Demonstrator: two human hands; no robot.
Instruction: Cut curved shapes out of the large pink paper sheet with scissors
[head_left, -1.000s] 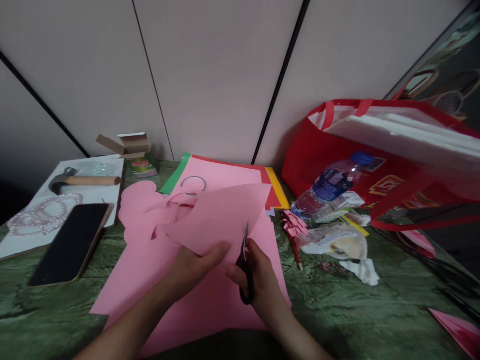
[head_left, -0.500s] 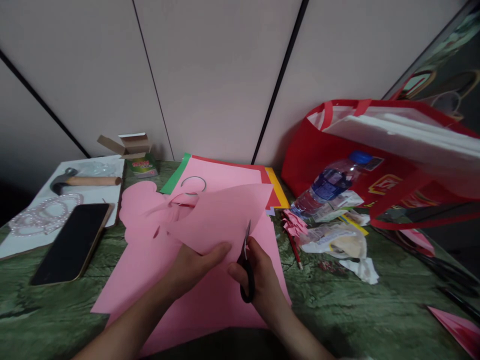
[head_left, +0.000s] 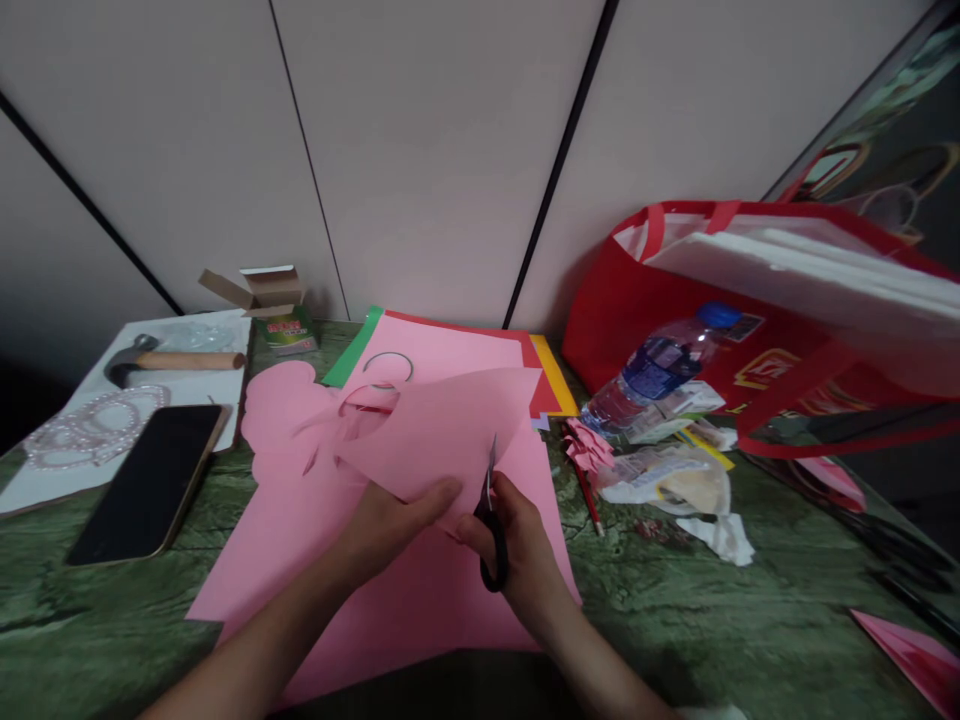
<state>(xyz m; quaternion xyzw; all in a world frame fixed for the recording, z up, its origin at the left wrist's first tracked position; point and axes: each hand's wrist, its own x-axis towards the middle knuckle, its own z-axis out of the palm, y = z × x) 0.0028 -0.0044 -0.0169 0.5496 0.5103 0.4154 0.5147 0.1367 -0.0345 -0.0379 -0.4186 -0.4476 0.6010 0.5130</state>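
My left hand (head_left: 409,520) pinches the lower edge of a raised sheet of pink paper (head_left: 442,425), thumb on top and the fingers hidden beneath. In my right hand (head_left: 517,540) is a pair of dark-handled scissors (head_left: 492,530), its blades pointing up and away over the right part of that sheet. The blades look close together at the paper. Below both hands lie larger pink sheets (head_left: 420,620). Pink cut-out pieces with rounded edges (head_left: 281,400) rest to the left, and a thin ring (head_left: 390,367) shows behind the raised sheet.
At left are a phone (head_left: 150,485), a hammer (head_left: 187,361), clear beads (head_left: 94,425) and an open small box (head_left: 285,325). On the right, a water bottle (head_left: 649,370) leans by a red bag (head_left: 600,310), near a pencil (head_left: 589,495) and plastic wrappers (head_left: 675,480).
The scissors and my right hand have shifted slightly up and left along the sheet. My left hand keeps its hold; the view has moved a little.
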